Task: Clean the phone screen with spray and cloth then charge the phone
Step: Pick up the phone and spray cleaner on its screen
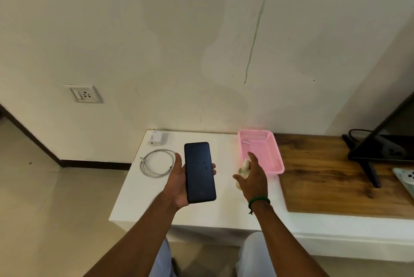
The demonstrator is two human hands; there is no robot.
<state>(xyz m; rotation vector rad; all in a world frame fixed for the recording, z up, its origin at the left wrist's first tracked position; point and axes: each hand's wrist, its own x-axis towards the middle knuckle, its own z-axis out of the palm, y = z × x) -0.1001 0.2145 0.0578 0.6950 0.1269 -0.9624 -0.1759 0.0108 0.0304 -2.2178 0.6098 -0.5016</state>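
I see my left hand point(179, 183) at centre frame, cupping the dark smartphone point(200, 172) screen-up above the white worktop point(143, 198), thumb on its left edge and fingers point(213, 166) wrapped round its right edge. Just right of it, my right hand point(254, 178) grips a small pale spray bottle point(244, 168), index finger stretched over the top. A pink basket point(276, 165) sits behind that hand. At the left end of the worktop lie a coiled white cable point(156, 163) and a white charger plug point(156, 137). A wall socket point(84, 94) shows at left.
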